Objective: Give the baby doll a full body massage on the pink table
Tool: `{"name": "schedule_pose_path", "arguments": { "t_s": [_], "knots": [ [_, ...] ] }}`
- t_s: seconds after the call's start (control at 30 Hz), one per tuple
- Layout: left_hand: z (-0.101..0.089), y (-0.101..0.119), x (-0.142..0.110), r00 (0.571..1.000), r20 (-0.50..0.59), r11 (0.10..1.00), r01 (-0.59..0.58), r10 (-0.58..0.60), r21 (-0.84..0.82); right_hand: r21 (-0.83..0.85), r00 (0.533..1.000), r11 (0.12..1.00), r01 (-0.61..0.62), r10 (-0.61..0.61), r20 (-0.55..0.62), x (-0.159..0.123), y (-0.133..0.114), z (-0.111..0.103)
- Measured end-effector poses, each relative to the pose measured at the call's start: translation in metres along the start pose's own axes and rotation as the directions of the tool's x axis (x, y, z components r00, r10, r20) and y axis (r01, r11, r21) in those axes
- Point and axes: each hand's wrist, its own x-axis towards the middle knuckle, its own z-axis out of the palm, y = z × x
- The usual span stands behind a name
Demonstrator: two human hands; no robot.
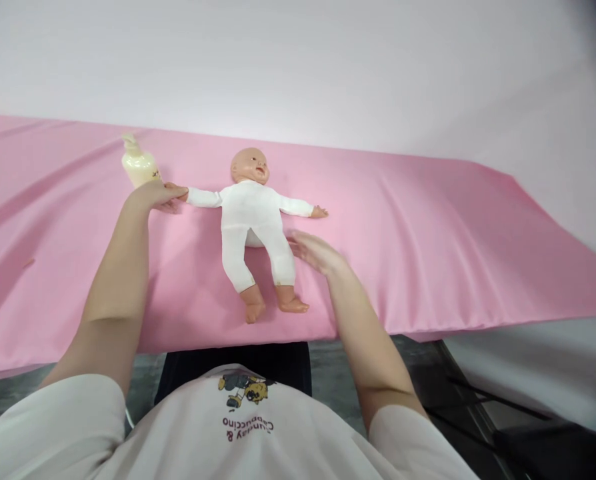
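A baby doll point(253, 220) in a white bodysuit lies on its back on the pink cloth point(428, 227), arms spread, feet toward me. My left hand point(157, 196) pinches the doll's hand at the end of its outstretched sleeve. My right hand point(314, 252) hovers just right of the doll's leg, fingers stretched out and a little blurred, holding nothing. A cream pump bottle point(138, 167) stands right behind my left hand.
The pink cloth covers a long table that runs across the view; its front edge is close to my body. A pale wall rises behind it. Dark frame parts point(478, 407) and grey floor lie below at the right.
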Motion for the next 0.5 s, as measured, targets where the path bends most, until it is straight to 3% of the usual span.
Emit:
{"name": "schedule_pose_path", "arguments": {
  "t_s": [0.07,0.1,0.27,0.33,0.4,0.43,0.5],
  "knots": [
    [-0.011,-0.001,-0.003,0.968,0.082,0.962,0.224,-0.239,0.155,0.185,0.987,0.980,-0.076,0.100,-0.122,0.040,-0.008,-0.004],
    [-0.015,-0.002,-0.003,0.950,0.088,0.935,0.272,-0.298,0.228,0.264,0.987,0.961,-0.082,0.115,-0.114,0.059,-0.011,-0.007],
    [-0.014,0.002,-0.004,0.959,0.075,0.834,0.197,-0.273,0.515,0.513,0.982,0.858,-0.035,0.124,-0.142,0.119,-0.024,-0.022],
    [0.002,0.015,-0.014,0.934,0.021,0.759,0.276,-0.356,0.589,0.547,0.980,0.837,-0.022,0.126,-0.153,0.131,-0.023,-0.027],
    [0.032,0.032,-0.034,0.948,0.051,0.790,0.230,-0.313,0.568,0.570,0.984,0.822,0.020,0.086,-0.159,0.139,-0.018,-0.029],
    [0.051,0.040,-0.049,0.963,0.114,0.828,0.146,-0.244,0.541,0.579,0.986,0.814,0.046,0.056,-0.158,0.142,-0.015,-0.030],
    [0.092,0.053,-0.086,0.970,0.240,0.887,-0.142,0.036,0.440,0.590,0.987,0.801,0.103,-0.010,-0.158,0.147,-0.008,-0.030]
  ]
}}
